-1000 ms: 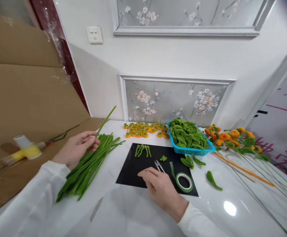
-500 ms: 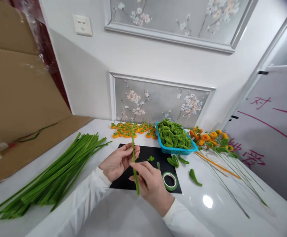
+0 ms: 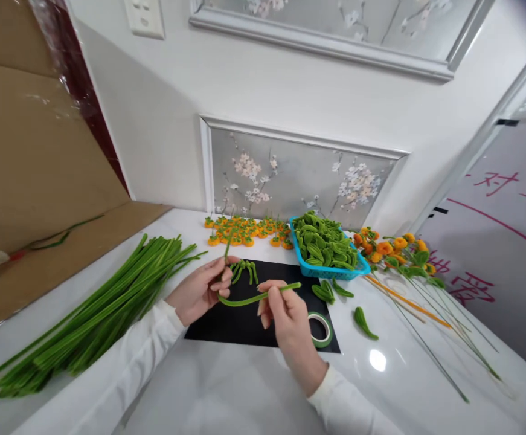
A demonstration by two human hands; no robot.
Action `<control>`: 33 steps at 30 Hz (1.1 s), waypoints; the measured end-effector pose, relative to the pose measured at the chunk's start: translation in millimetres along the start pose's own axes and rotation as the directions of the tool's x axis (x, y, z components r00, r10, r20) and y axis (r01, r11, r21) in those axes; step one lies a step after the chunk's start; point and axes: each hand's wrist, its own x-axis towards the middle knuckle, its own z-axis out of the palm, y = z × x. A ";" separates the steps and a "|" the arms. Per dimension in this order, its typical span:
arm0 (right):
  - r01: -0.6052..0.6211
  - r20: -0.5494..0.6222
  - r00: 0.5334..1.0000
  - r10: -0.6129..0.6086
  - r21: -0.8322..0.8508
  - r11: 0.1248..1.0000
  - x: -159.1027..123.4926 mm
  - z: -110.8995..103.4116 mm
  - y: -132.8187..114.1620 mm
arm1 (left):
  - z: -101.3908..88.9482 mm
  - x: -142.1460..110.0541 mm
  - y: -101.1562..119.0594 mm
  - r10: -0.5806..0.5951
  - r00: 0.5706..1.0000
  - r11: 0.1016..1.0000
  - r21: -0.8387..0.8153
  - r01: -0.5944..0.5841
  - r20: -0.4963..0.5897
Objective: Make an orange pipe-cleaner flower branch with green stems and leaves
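A green pipe cleaner point(image 3: 249, 301) runs between my two hands, bent sharply near the left fingers. My left hand point(image 3: 202, 289) pinches it at the bend, and one end points up past the fingertips. My right hand point(image 3: 287, 314) grips the other stretch between thumb and fingers, with its end sticking out to the right. Both hands are above a black mat point(image 3: 240, 329). Just beyond the left fingers lies a small green piece with several curved prongs point(image 3: 246, 270). A roll of green tape point(image 3: 327, 333) rests at the mat's right side, partly behind my right hand.
Many green pipe cleaners point(image 3: 109, 302) lie in a pile at left. Orange flower pieces point(image 3: 244, 232) stand along the wall. A blue basket point(image 3: 330, 272) holds green leaves point(image 3: 321, 241); loose leaves point(image 3: 365, 323) lie nearby. Orange flowers point(image 3: 398, 244) with long stems are at right.
The pipe cleaner was straight and upright; now it is bent, its lower part swung to the right. My right hand has moved right, away from the left. The pronged green piece now shows.
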 end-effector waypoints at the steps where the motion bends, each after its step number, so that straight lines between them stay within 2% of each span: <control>1: -0.064 -0.020 0.998 0.065 0.060 0.996 2.6 -2.8 0.7 | 1.3 -2.5 -5.3 -0.030 0.999 0.999 0.037 0.029 0.029; 4: -0.153 -0.084 0.982 0.168 0.165 0.974 7.6 -13.8 1.7 | 6.2 -8.8 -20.0 -0.114 0.980 0.970 0.231 0.075 0.161; 6: -0.189 -0.107 0.972 0.210 0.180 0.965 8.0 -19.6 2.4 | 9.0 -11.8 -26.8 -0.139 0.969 0.946 0.316 0.069 0.203; 11: -0.238 -0.098 0.961 0.257 0.169 0.956 2.5 -21.0 8.7 | 11.0 -16.9 -36.4 -0.163 0.970 0.930 0.356 0.090 0.180; 16: -0.301 0.006 0.953 0.303 0.142 0.943 -2.6 -17.9 13.4 | 11.4 -21.9 -49.2 -0.160 0.971 0.902 0.425 0.072 0.175; 18: -0.308 0.009 0.951 0.310 0.143 0.941 -3.5 -17.2 12.9 | 12.3 -23.3 -53.3 -0.153 0.973 0.902 0.426 0.066 0.172; 22: -0.279 -0.097 0.946 0.308 0.234 0.931 -2.4 -17.1 8.1 | 13.7 -23.5 -49.8 -0.061 0.991 0.945 0.327 0.018 0.122; 26: -0.166 -0.207 0.949 0.236 0.305 0.938 4.2 -23.2 0.8 | 11.5 -19.8 -29.6 0.083 0.996 0.983 0.161 -0.084 0.015; 29: -0.092 -0.246 0.954 0.173 0.309 0.947 9.3 -29.5 -3.6 | 8.8 -14.9 -13.0 0.217 0.968 0.972 -0.058 -0.226 -0.127; 33: -0.073 -0.253 0.954 0.159 0.317 0.946 10.8 -31.3 -6.8 | 9.0 -11.9 -2.7 0.269 0.943 0.946 -0.129 -0.297 -0.196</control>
